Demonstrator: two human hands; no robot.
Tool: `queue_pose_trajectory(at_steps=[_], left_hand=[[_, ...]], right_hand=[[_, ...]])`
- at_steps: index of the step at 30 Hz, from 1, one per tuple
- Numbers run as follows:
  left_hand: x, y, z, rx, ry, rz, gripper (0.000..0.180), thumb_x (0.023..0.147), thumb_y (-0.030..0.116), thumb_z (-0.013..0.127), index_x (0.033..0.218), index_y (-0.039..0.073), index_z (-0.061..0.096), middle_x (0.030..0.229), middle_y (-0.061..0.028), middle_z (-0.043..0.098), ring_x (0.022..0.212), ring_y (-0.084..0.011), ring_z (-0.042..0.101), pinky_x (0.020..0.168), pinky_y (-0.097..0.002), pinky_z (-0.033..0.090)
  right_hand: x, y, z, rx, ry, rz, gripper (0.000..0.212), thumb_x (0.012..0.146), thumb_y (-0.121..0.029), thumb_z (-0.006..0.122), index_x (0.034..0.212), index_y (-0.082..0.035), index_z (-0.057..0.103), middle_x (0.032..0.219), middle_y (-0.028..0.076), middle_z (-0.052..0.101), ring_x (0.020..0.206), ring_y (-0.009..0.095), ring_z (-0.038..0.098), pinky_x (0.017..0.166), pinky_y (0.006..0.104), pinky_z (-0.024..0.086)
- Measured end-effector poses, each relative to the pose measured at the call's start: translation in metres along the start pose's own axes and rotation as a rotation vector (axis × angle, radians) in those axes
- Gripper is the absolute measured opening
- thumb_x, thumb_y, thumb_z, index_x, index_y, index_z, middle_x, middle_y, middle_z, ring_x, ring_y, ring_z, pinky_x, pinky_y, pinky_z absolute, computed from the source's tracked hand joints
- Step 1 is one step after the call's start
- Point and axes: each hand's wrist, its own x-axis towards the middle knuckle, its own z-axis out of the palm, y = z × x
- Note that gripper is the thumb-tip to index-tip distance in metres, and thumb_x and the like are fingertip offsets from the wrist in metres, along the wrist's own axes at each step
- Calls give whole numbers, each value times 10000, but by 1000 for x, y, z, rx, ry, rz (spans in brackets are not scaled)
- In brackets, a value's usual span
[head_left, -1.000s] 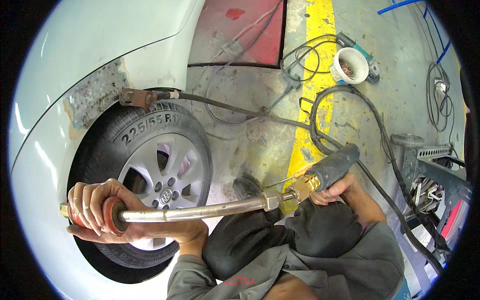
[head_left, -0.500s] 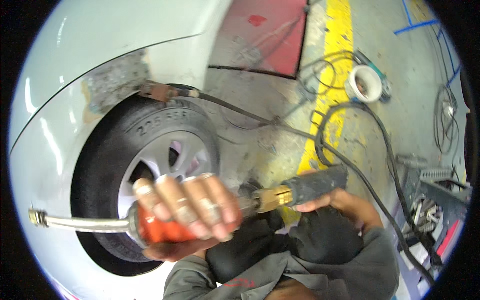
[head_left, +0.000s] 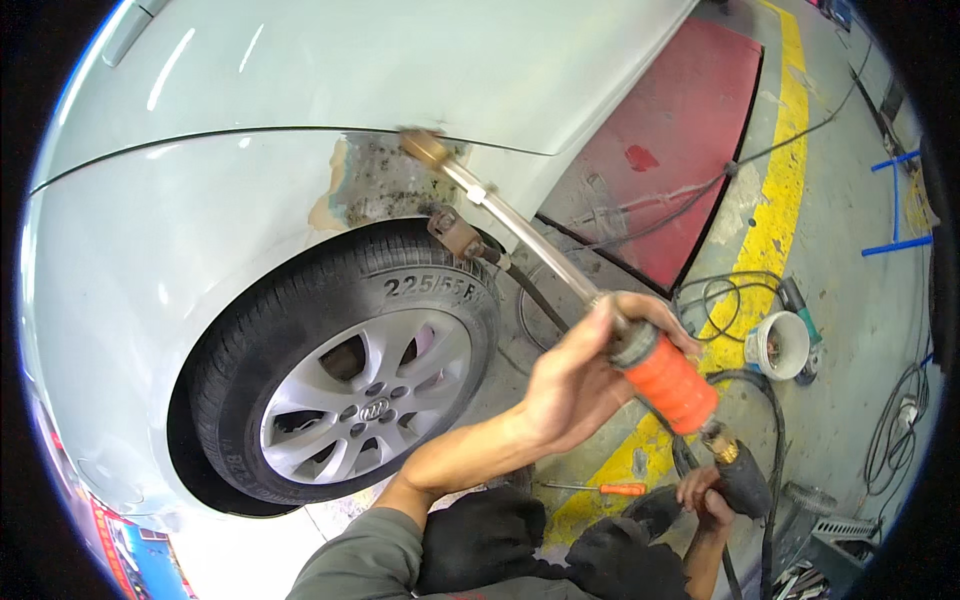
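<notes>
A dent-pulling weld gun (head_left: 672,383) with an orange handle slants across the view. From the handle a long metal rod (head_left: 545,247) runs up to a brass-coloured tip (head_left: 425,148) over the upper edge of a bare, blotchy patch (head_left: 385,185) on the pale car's fender; contact with the metal cannot be told. My left hand (head_left: 575,385) is around the front of the handle, its fingers partly hidden behind. At the rear end, curled fingers of my right hand (head_left: 705,495) hold the black sleeve (head_left: 745,480) behind the brass connector. A clamp (head_left: 455,232) with a cable grips the wheel-arch edge.
Below the patch is the car's wheel (head_left: 370,400). An orange-handled screwdriver (head_left: 622,489) lies on the floor by my knees. Further right are a white bucket (head_left: 778,345), a green angle grinder (head_left: 800,305), black cables (head_left: 770,410) and a grey toolbox (head_left: 825,545).
The weld gun has swung from pointing left to pointing up at the fender patch. My left hand has shifted from over the handle to its front end. My right hand has moved lower.
</notes>
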Motion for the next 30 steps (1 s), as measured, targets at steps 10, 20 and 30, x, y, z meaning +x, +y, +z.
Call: queue_pose_trajectory(at_steps=[10, 20, 30], left_hand=[[44, -36, -41, 60, 28, -258, 658, 1129, 478, 443, 774, -14, 696, 859, -146, 703, 1002, -291, 701, 1017, -432, 516], [47, -35, -53, 52, -18, -172, 605, 1128, 428, 474, 747, 0, 670, 833, -135, 696, 959, -276, 703, 934, -409, 527], [41, -27, -52, 58, 35, -177, 609, 1122, 452, 481, 741, 8, 651, 831, -133, 681, 984, -304, 713, 954, -426, 527]], right_hand=[[-77, 19, -74, -83, 372, -76, 321, 928, -332, 780, 982, -43, 650, 644, 61, 564, 452, 182, 514, 507, 381, 485], [-20, -8, -27, -137, 247, -161, 300, 945, -315, 748, 924, -37, 639, 599, 30, 538, 428, 175, 507, 504, 381, 501], [-31, -5, -45, -141, 293, -19, 294, 953, -326, 739, 964, -40, 670, 602, 51, 549, 442, 181, 509, 508, 395, 505]])
